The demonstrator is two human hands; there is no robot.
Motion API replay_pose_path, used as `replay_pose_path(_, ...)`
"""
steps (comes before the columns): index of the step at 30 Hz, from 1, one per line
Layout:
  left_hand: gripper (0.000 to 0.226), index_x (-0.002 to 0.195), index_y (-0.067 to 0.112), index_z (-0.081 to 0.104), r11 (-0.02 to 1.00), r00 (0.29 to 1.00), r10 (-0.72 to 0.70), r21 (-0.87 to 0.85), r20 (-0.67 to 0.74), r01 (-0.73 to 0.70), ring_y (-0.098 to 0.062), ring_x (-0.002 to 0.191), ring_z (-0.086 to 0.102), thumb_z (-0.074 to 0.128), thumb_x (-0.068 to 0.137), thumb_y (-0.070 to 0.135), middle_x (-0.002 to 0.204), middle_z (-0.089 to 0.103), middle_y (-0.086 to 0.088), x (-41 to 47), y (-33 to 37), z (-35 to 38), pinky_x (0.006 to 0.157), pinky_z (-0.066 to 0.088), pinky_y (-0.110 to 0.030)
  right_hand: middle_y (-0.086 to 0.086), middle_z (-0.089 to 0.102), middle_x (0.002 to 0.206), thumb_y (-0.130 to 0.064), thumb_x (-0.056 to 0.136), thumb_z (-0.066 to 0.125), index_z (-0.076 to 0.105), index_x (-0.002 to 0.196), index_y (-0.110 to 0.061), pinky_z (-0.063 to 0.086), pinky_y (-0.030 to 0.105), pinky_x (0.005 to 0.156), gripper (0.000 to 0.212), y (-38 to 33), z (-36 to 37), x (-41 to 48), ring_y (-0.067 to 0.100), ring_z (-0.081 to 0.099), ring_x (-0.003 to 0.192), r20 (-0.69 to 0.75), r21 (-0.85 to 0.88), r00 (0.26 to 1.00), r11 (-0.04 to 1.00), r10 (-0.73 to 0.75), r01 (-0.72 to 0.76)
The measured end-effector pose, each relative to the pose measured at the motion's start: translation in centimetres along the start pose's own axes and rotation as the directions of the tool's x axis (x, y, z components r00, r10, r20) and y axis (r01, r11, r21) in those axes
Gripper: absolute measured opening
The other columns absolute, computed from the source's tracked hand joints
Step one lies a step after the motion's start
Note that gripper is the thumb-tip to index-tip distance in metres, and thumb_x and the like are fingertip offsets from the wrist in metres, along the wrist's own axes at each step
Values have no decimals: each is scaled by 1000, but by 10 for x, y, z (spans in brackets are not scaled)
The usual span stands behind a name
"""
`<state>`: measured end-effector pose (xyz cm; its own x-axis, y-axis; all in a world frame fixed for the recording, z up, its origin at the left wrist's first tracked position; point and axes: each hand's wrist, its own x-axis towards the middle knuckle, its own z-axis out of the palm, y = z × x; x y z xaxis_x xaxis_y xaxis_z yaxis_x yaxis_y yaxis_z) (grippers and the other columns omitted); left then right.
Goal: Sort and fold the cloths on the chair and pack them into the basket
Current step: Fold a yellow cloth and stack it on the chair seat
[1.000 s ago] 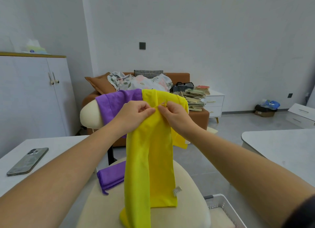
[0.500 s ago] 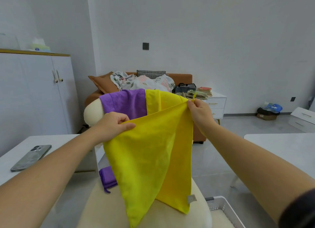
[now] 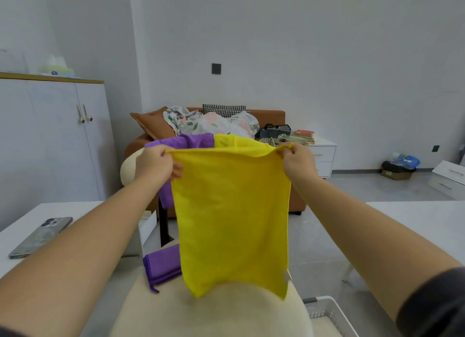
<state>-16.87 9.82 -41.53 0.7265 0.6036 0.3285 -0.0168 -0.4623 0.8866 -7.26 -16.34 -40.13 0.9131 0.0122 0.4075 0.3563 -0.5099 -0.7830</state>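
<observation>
- Far left, a grey smartphone [image 3: 41, 236] lies face down on the white table [image 3: 83, 210]; no brand mark on it can be read.
- Your left hand [image 3: 154, 164] is closed in a pinch on the upper left corner of the bright yellow microfibre cloth [image 3: 232, 218] — thumb on top, fingers curled behind the fabric.
- Behind that hand, a purple cloth [image 3: 186, 143] is draped over the backrest of the cream padded chair [image 3: 214, 314], and beside it a second yellow cloth [image 3: 226, 141] hangs over the same backrest.
- A folded purple cloth [image 3: 162, 266] lies on the chair seat, at its left edge.
- The yellow cloth you hold hangs spread flat between both hands above the seat, its lower edge just over the cushion.
- A small pale label [image 3: 286, 276] sits at the cloth's lower right edge — any writing on it is too small to read.
- Your right hand [image 3: 298, 160] is closed in a pinch on the upper right corner, at the same height as the left.
- Lower right, the white slotted plastic basket [image 3: 324, 311] stands beside the chair, only its corner in view.
</observation>
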Motion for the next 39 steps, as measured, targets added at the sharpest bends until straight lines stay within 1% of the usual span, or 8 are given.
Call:
replay_pose_path(5,26,99,19,62,971,975,183,-133,-128,-200,-18,86,67,38,99,10,99,67,-7,10,19,1,73,55,-35,-2,51,75,-20,102,36,61,100,-14,31,30,62,26,-13,-14,0,12,43,66,-151,66,970,977,-190,201)
replay_pose_path(12,25,83,25,61,978,977,184,-78,-106,-193,-23,76,61,43,97,14,83,66,-9,-20,0,-11,72,49,-37,2,44,91,-26,101,38,55,85,-8,40,40,81,29,9,-24,-21,23,47,86,-211,27,969,990,-128,137)
replay_pose_path(15,19,85,10,62,967,962,250,76,-113,-243,-22,84,50,48,95,18,88,54,-8,-44,-7,-17,73,39,-36,1,43,78,-22,101,37,50,83,-5,37,33,68,28,16,-31,-41,18,43,73,-200,90,970,983,-139,159)
replay_pose_path(17,24,73,8,56,967,963,256,8,-85,-256,-20,77,46,47,93,17,78,48,-8,-57,-9,-20,69,35,-34,0,43,69,-21,101,35,50,85,-4,31,29,58,28,20,-34,-55,13,38,63,-197,154,972,975,-127,158)
replay_pose_path(22,36,61,18,41,982,983,184,-43,-17,-185,-13,56,34,43,97,17,58,35,-1,-87,-20,-16,55,26,-30,-1,42,66,-22,101,36,47,81,-9,28,28,54,27,36,-32,-84,11,35,58,-173,201,982,974,-72,107)
replay_pose_path(26,32,68,9,51,989,991,132,61,28,-133,-19,65,43,44,86,34,62,47,-1,-109,-41,-6,60,30,-35,2,40,62,-18,99,38,40,69,-12,26,32,55,31,64,-16,-100,14,35,57,-104,150,995,988,-4,19)
replay_pose_path(32,36,62,12,37,969,998,-36,247,53,22,-25,70,39,42,97,17,60,40,-4,-142,-89,22,55,23,-35,2,34,59,-10,95,39,31,61,-14,19,30,49,36,115,16,-126,15,30,55,79,-1,988,991,135,-136)
replay_pose_path(39,31,69,4,48,928,982,-185,337,45,160,-30,74,48,40,96,17,68,51,-11,-157,-152,53,57,26,-37,4,32,57,-7,93,39,27,59,-13,16,33,50,36,179,50,-153,17,29,54,212,-171,919,939,332,-299)
